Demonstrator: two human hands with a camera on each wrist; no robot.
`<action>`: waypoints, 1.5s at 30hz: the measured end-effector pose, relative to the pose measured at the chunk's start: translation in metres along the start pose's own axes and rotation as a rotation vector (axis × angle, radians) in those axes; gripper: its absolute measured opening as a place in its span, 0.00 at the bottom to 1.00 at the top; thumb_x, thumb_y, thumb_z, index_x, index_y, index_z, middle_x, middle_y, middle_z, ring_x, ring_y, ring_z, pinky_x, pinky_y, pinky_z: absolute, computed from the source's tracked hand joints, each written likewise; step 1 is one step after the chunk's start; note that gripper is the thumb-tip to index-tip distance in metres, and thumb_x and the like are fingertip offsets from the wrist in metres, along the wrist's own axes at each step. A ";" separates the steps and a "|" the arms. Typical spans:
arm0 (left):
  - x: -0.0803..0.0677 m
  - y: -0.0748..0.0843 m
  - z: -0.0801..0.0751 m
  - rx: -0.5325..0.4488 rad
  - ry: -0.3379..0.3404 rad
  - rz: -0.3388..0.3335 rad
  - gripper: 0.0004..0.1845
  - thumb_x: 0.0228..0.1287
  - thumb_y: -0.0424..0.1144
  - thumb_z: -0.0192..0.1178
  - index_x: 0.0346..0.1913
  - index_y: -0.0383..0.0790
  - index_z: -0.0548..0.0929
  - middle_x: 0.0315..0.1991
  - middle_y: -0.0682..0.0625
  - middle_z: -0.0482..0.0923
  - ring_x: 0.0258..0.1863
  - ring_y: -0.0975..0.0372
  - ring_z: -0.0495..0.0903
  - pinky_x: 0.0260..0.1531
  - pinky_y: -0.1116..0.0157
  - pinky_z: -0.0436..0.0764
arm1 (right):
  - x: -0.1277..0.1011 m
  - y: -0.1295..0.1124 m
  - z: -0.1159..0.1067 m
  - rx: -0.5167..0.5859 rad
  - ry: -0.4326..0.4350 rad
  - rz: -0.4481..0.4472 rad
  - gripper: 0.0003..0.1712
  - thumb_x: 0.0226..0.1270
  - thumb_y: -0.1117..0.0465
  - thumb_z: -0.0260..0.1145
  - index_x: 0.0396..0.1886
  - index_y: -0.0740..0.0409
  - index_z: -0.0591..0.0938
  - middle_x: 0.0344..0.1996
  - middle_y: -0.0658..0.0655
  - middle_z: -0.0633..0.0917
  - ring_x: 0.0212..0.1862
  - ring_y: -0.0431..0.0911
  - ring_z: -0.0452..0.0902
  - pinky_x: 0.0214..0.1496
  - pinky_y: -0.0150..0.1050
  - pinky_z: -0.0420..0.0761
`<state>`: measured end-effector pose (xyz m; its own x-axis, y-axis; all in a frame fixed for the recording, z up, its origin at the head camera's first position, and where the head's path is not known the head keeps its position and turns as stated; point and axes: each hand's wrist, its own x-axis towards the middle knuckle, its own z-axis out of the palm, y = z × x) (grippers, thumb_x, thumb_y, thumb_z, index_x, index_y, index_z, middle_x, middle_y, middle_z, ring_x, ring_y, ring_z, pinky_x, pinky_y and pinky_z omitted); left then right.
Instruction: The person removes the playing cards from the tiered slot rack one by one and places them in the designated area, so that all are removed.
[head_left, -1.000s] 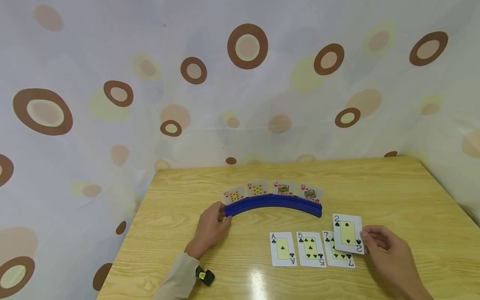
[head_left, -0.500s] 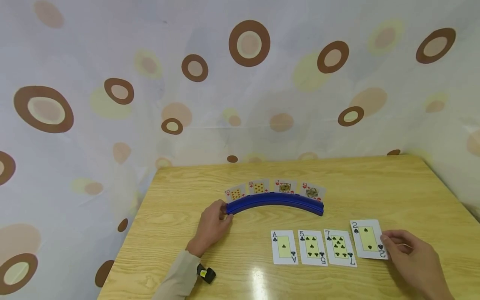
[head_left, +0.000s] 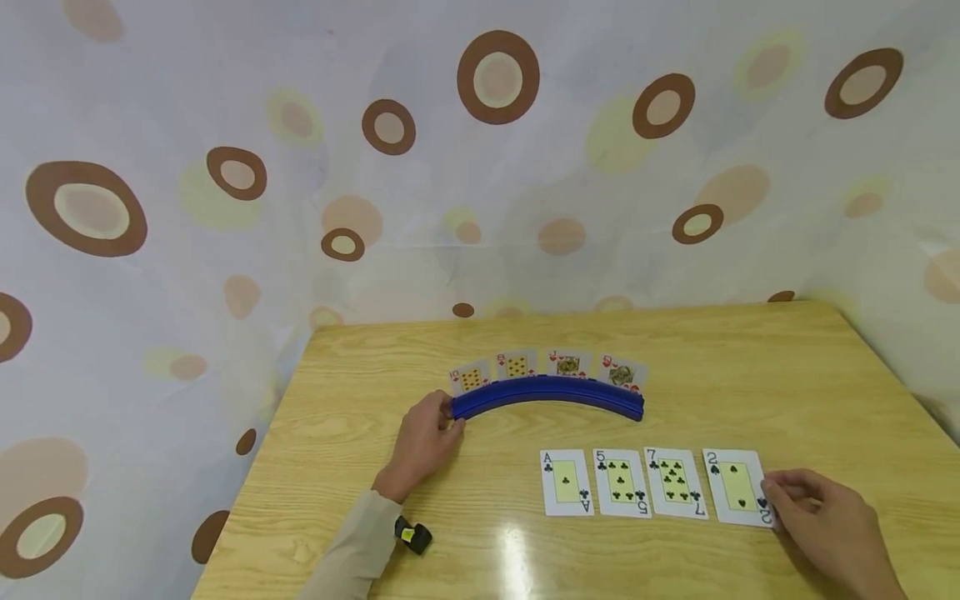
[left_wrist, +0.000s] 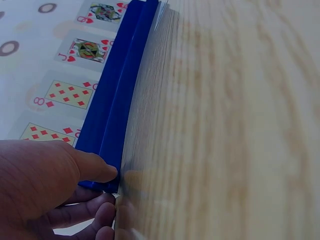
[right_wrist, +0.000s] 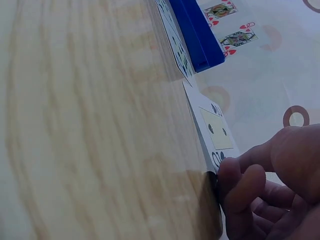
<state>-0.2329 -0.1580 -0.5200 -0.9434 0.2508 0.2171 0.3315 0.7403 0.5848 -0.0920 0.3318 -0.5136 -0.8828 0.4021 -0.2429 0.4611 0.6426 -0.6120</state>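
My left hand [head_left: 422, 437] grips the left end of a curved blue playing card holder [head_left: 547, 388], thumb on its near side in the left wrist view. Standing in its slot are the ten of diamonds [head_left: 471, 378], eight of diamonds [head_left: 516, 365], jack of hearts [head_left: 567, 365] and queen of hearts [head_left: 621, 373]. With thumb and fingers my right hand [head_left: 828, 521] pinches the right edge of the two of spades [head_left: 738, 483], which lies close over the table. To its left, face up in a row, are the ace [head_left: 566, 497], five [head_left: 621, 492] and seven of clubs [head_left: 677, 492].
The wooden table [head_left: 360, 367] reaches back to a spotted cloth [head_left: 420, 200] that hangs behind and at both sides. A small black strap piece with a yellow mark [head_left: 413, 535] shows at the left wrist.
The right hand has carried the two of spades rightward from over the seven of clubs and lowered it to the right end of the row. The left hand has stayed on the card holder.
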 end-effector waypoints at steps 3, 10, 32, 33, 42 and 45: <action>0.000 0.000 0.001 0.005 -0.019 -0.027 0.12 0.72 0.34 0.71 0.51 0.33 0.82 0.42 0.43 0.86 0.37 0.59 0.82 0.40 0.62 0.83 | 0.000 0.000 -0.002 -0.003 -0.005 0.002 0.27 0.85 0.49 0.63 0.63 0.71 0.83 0.44 0.64 0.90 0.37 0.41 0.82 0.33 0.30 0.73; 0.000 0.000 0.000 0.005 -0.025 -0.037 0.12 0.72 0.35 0.71 0.52 0.33 0.82 0.43 0.43 0.86 0.37 0.60 0.81 0.40 0.63 0.81 | -0.007 0.000 -0.005 0.055 -0.010 0.007 0.29 0.87 0.47 0.58 0.65 0.71 0.81 0.46 0.65 0.90 0.28 0.38 0.82 0.29 0.36 0.82; 0.002 0.003 0.000 0.006 -0.034 -0.052 0.11 0.73 0.35 0.70 0.51 0.34 0.82 0.43 0.43 0.86 0.39 0.60 0.83 0.42 0.62 0.83 | 0.001 -0.073 0.023 0.162 0.143 -0.498 0.13 0.83 0.56 0.67 0.55 0.61 0.87 0.38 0.53 0.88 0.16 0.41 0.80 0.15 0.35 0.73; 0.002 0.002 0.000 0.010 -0.032 -0.049 0.11 0.73 0.35 0.70 0.51 0.34 0.82 0.43 0.43 0.86 0.39 0.60 0.83 0.42 0.62 0.83 | 0.004 -0.079 0.025 0.182 0.155 -0.541 0.12 0.82 0.57 0.68 0.55 0.60 0.87 0.38 0.53 0.88 0.16 0.41 0.80 0.15 0.34 0.73; 0.000 -0.007 0.004 -0.011 -0.003 0.003 0.11 0.72 0.35 0.70 0.49 0.34 0.81 0.41 0.43 0.85 0.37 0.59 0.82 0.39 0.61 0.82 | 0.027 -0.116 0.041 0.305 0.178 -0.750 0.22 0.77 0.67 0.71 0.67 0.60 0.81 0.50 0.66 0.89 0.23 0.33 0.84 0.19 0.30 0.78; 0.002 -0.010 0.005 -0.020 0.025 0.034 0.11 0.71 0.35 0.70 0.48 0.34 0.80 0.40 0.44 0.84 0.35 0.61 0.80 0.37 0.62 0.81 | 0.032 -0.122 0.047 0.322 0.170 -0.753 0.22 0.76 0.68 0.72 0.66 0.60 0.81 0.51 0.68 0.89 0.24 0.33 0.84 0.19 0.30 0.77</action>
<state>-0.2385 -0.1621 -0.5295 -0.9311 0.2596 0.2564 0.3636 0.7192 0.5921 -0.1811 0.2355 -0.4823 -0.9069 0.0492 0.4184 -0.3179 0.5719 -0.7562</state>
